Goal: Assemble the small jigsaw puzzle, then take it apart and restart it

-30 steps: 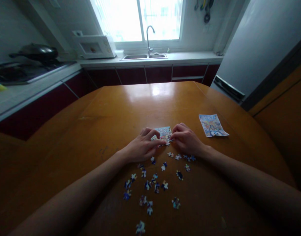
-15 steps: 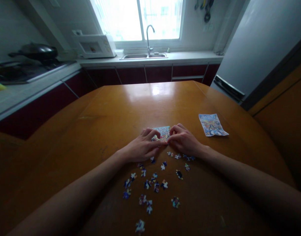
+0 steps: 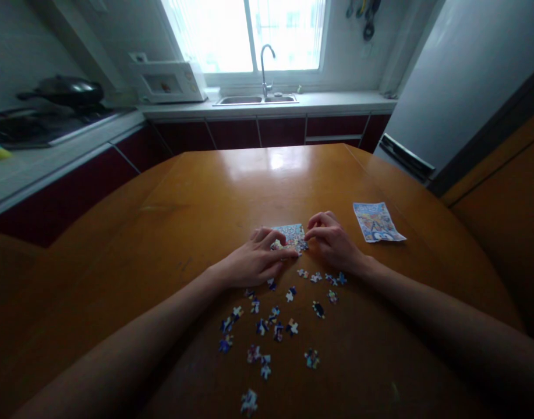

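Observation:
A partly assembled jigsaw puzzle [image 3: 296,234] lies flat on the wooden table, its lower edge uneven. My left hand [image 3: 264,253] grips it from the left, with the thumb along the near edge and bent fingers over the left side. At the right edge is my right hand [image 3: 330,235], its fingers curled in and the fingertips close to the puzzle. Whatever those fingertips may hold is hidden. Several loose puzzle pieces [image 3: 278,331] are scattered nearer to me, some dark blue and some pale. Another loose piece [image 3: 342,279] rests below my right wrist.
A creased picture sheet [image 3: 377,222] lies to the right on the wooden table [image 3: 197,203]. Beyond the table stand a counter with a sink [image 3: 240,100], a microwave [image 3: 166,81] and a stove with a black pan [image 3: 70,92]. A fridge [image 3: 459,87] is at the right.
My right hand has shifted slightly right and away from the puzzle's lower right corner, uncovering that corner and a blue piece below the wrist. My left hand stays in place.

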Tool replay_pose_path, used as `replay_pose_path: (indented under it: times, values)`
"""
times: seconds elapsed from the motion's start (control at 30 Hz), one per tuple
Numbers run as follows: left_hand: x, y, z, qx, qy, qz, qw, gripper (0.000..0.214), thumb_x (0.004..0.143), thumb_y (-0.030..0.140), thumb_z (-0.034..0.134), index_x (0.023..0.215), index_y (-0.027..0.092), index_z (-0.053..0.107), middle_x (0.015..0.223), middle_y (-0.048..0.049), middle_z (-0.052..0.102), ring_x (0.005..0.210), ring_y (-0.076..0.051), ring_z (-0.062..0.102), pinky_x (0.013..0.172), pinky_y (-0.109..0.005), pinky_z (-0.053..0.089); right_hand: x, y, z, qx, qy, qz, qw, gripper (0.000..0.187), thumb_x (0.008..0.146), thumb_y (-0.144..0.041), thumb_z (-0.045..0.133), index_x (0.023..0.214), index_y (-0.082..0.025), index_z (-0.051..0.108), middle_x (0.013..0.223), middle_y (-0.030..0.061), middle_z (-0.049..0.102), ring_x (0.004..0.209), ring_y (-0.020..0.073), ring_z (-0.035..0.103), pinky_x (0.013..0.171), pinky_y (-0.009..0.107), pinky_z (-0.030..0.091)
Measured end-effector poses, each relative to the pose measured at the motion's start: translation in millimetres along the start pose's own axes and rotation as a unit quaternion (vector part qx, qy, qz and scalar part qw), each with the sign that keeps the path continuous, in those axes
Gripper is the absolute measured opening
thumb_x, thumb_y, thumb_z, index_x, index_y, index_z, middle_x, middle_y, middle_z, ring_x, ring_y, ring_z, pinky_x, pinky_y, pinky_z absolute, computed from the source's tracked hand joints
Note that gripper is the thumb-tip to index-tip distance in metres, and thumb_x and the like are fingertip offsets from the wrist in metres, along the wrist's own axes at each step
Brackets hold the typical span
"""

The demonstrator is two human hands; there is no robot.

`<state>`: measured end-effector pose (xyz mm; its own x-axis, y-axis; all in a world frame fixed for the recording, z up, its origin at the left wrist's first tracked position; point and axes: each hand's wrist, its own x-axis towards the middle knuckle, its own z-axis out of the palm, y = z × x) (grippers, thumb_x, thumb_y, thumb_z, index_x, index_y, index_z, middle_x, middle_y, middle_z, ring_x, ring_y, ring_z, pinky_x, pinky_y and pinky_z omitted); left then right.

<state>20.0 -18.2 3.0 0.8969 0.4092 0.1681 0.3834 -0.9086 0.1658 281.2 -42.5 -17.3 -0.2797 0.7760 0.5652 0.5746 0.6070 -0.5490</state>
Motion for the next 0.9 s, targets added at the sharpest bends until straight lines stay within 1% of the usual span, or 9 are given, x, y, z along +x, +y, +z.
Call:
replay_pose_path:
  times: [0.13, 0.27, 0.4, 0.53, 0.77, 0.9]
  values:
    - [-0.2, -0.3, 1.0, -0.003, 0.003, 0.002, 1.0, 0.04, 0.1, 0.031, 0.049, 0.139, 0.038, 0.053, 0.13, -0.0071, 0.047, 0.12, -0.029, 0.037, 0.109, -0.05, 0.039, -4.3, -2.7, 3.6, -0.024, -0.061, -0.029, 0.997, 0.031, 0.082, -0.002, 0.058, 0.079, -0.026, 0.077, 0.104, 0.0056, 0.062, 0.102, 0.0227, 0.05, 0.088, 0.041, 0.047]
    - [-0.5, -1.6, 2.5, -0.008, 0.013, 0.007, 1.0, 0.039, 0.1, 0.032, 0.049, 0.138, 0.038, 0.053, 0.129, -0.0073, 0.047, 0.12, -0.029, 0.037, 0.108, -0.05, 0.04, -5.3, -6.0, 3.6, -0.044, -0.091, -0.03, 0.994, 0.033, 0.081, -0.001, 0.059, 0.079, -0.027, 0.078, 0.108, 0.0059, 0.062, 0.106, 0.0242, 0.049, 0.093, 0.044, 0.046]
    - [-0.9, -2.4, 2.6, -0.012, 0.021, 0.007, 1.0, 0.039, 0.099, 0.031, 0.05, 0.137, 0.039, 0.053, 0.128, -0.007, 0.048, 0.118, -0.028, 0.038, 0.107, -0.049, 0.04, -4.6, -5.4, 2.8, -0.049, -0.099, -0.028, 0.993, 0.034, 0.082, -0.001, 0.059, 0.081, -0.028, 0.078, 0.109, 0.0056, 0.063, 0.109, 0.0249, 0.049, 0.095, 0.045, 0.046]
    - [-1.0, -2.6, 2.3, -0.01, 0.022, -0.001, 1.0, 0.039, 0.1, 0.03, 0.049, 0.137, 0.038, 0.053, 0.128, -0.0069, 0.048, 0.118, -0.028, 0.038, 0.107, -0.048, 0.04, -4.7, -4.1, 3.6, -0.051, -0.101, -0.029, 0.993, 0.035, 0.082, 0.0, 0.058, 0.081, -0.028, 0.078, 0.109, 0.0055, 0.063, 0.109, 0.0245, 0.049, 0.095, 0.044, 0.045]
    - [-0.4, -2.9, 3.4, 0.002, 0.022, -0.001, 1.0, 0.036, 0.101, 0.032, 0.047, 0.136, 0.038, 0.054, 0.129, -0.007, 0.047, 0.119, -0.028, 0.037, 0.108, -0.049, 0.039, -4.3, -4.9, 3.4, -0.051, -0.1, -0.035, 0.993, 0.027, 0.084, -0.005, 0.061, 0.081, -0.027, 0.078, 0.109, 0.0062, 0.063, 0.109, 0.025, 0.048, 0.096, 0.044, 0.045]
    - [0.0, -2.0, 2.7, -0.001, 0.022, -0.005, 1.0, 0.038, 0.101, 0.03, 0.047, 0.138, 0.037, 0.052, 0.127, -0.0072, 0.047, 0.117, -0.027, 0.038, 0.107, -0.048, 0.04, -3.3, -6.3, 2.6, -0.05, -0.1, -0.036, 0.993, 0.03, 0.083, -0.003, 0.06, 0.08, -0.027, 0.078, 0.109, 0.0062, 0.063, 0.109, 0.0247, 0.048, 0.096, 0.044, 0.045]
